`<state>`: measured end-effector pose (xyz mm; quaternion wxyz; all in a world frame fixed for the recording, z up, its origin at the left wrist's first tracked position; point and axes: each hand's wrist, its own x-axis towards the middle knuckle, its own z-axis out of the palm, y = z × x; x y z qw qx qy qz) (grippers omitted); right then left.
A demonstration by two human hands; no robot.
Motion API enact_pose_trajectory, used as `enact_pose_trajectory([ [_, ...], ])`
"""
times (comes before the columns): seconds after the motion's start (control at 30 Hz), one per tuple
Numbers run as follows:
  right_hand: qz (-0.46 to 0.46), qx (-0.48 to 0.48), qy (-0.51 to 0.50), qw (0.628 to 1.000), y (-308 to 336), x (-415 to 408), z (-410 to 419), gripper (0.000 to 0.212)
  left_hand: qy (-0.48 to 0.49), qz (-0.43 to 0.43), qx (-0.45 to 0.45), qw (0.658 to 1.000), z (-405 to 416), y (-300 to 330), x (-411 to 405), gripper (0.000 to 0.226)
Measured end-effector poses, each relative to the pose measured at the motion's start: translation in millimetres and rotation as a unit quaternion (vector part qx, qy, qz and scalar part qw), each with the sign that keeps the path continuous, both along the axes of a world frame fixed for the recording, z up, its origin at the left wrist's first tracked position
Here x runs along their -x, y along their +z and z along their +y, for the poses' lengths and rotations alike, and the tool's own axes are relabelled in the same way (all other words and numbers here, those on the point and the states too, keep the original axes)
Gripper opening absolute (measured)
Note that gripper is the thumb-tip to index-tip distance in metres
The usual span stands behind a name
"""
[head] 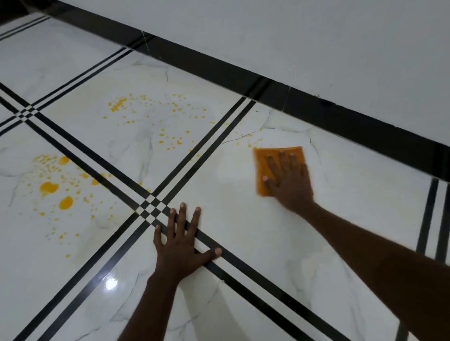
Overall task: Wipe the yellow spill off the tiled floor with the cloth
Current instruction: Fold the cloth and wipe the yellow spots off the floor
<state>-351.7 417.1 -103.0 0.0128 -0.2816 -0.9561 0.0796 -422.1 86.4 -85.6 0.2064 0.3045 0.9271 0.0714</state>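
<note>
Yellow spill lies in drops and blobs on the white marble-look tiled floor: big blobs at the left, a scatter of spots on the middle tile, and a few specks just beyond the cloth. The orange cloth lies flat on the right tile. My right hand presses down on it with fingers spread. My left hand rests flat on the floor over a black tile stripe, fingers apart, holding nothing.
A white wall with a black skirting strip runs diagonally along the far right side, close behind the cloth. Black double stripes cross at a checkered joint just beyond my left hand.
</note>
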Motion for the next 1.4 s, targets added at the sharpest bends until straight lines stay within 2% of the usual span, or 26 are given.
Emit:
enact_pose_trajectory([
  [0.1, 0.029, 0.002, -0.218, 0.976, -2.2, -46.0, -6.8, 0.075, -0.001, 0.006, 0.006, 1.000, -1.1, -0.2, -0.9, 0.114],
  [0.17, 0.036, -0.006, -0.276, 0.961, -0.8, -53.5, -48.3, 0.073, 0.003, 0.002, 0.002, 1.000, 0.5, 1.0, -1.1, 0.114],
  [0.2, 0.033, -0.012, -0.256, 0.966, -2.3, -53.3, -67.7, 0.073, 0.006, -0.003, 0.001, 1.000, 1.3, 1.9, -1.8, 0.115],
  [0.27, 0.031, -0.029, -0.144, 0.989, -2.7, -45.7, -83.3, 0.072, 0.007, -0.003, 0.009, 1.000, 1.6, 3.9, -1.2, 0.115],
  [0.33, 0.013, -0.053, -0.027, 0.998, -3.3, -19.9, -57.3, 0.069, 0.003, 0.001, 0.020, 1.000, 1.6, 3.5, -0.5, 0.114],
  [0.4, -0.011, -0.056, 0.021, 0.998, -4.4, 21.5, -14.3, 0.070, 0.001, 0.000, 0.014, 1.000, 1.2, 1.1, 0.4, 0.114],
  [0.5, -0.027, -0.032, -0.008, 0.999, 2.5, 76.5, 25.6, 0.074, 0.002, 0.003, 0.003, 1.000, 0.2, 0.2, -0.3, 0.117],
  [0.63, -0.015, 0.014, -0.062, 0.998, 10.6, 114.1, 3.6, 0.078, -0.003, -0.002, 0.007, 1.000, 0.0, 2.3, -0.6, 0.115],
  [0.73, -0.023, -0.011, 0.052, 0.998, 3.8, 106.0, -36.9, 0.072, -0.003, -0.001, 0.004, 1.000, 0.0, 1.9, 0.3, 0.114],
  [0.8, -0.024, -0.026, 0.140, 0.989, 1.4, 91.7, -28.9, 0.070, -0.003, -0.007, 0.003, 1.000, 0.9, 2.2, 2.5, 0.114],
  [0.83, -0.027, -0.026, 0.151, 0.988, 3.8, 87.3, -14.4, 0.071, -0.004, -0.008, 0.004, 1.000, 1.1, 2.6, 2.4, 0.114],
  [0.87, -0.031, -0.025, 0.128, 0.991, 5.1, 86.3, 4.3, 0.073, -0.004, -0.010, 0.005, 1.000, 1.2, 3.2, 1.8, 0.114],
  [0.97, -0.049, 0.002, -0.025, 0.998, 11.8, 101.6, 51.6, 0.074, 0.003, -0.005, -0.001, 1.000, 0.2, 3.9, -0.3, 0.113],
  [1.07, -0.046, 0.019, -0.088, 0.995, 21.6, 136.1, 30.0, 0.070, 0.002, 0.001, -0.003, 1.000, 1.1, 5.3, -2.1, 0.112],
  [1.13, -0.032, 0.043, -0.028, 0.998, 21.1, 160.9, -12.6, 0.071, 0.002, -0.006, -0.006, 1.000, 0.2, 5.7, -2.2, 0.112],
  [1.27, -0.038, -0.019, 0.159, 0.986, 10.2, 161.0, -89.6, 0.071, 0.001, -0.008, -0.005, 1.000, -0.5, 7.4, -0.6, 0.113],
  [1.33, -0.049, -0.014, 0.211, 0.976, 9.4, 125.6, -82.8, 0.070, -0.001, -0.018, 0.005, 1.000, -0.1, 10.3, -1.0, 0.115],
  [1.4, -0.031, -0.012, 0.202, 0.979, 11.1, 82.6, -53.4, 0.069, -0.001, -0.020, 0.005, 1.000, 0.2, 11.1, -0.7, 0.112],
])
